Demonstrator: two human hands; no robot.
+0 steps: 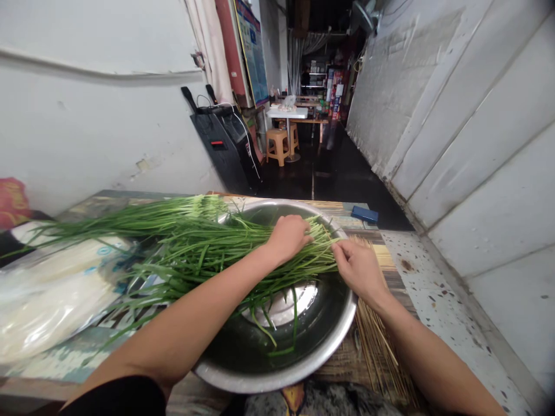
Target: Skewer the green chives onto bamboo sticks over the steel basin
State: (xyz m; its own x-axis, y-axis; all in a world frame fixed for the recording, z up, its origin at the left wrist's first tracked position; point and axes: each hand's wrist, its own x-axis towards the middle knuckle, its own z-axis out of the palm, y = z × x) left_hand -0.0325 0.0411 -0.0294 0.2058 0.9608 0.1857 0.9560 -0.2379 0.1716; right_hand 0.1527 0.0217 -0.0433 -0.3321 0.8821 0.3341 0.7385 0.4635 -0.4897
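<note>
A large bunch of garlic chives (208, 248) lies across a round steel basin (277, 381), its green leaves hanging over the left rim and its pale stem ends toward the right. My left hand (289, 238) rests over the stems with its fingers curled round them. At the right rim, my right hand (359, 267) has thumb and fingers pinched together on the pale stem ends. A few loose leaves droop into the bottom of the basin. Beyond the basin's left rim lies a second, neater bunch of chives (173, 214).
Thin bamboo skewers (381, 341) lie on the table right of the basin. A blue box (364, 214) sits at the far right table edge. Clear plastic bags of something white (65, 294) lie on the left. Farther back stand a black speaker-like case (225, 144) and an orange stool (277, 144).
</note>
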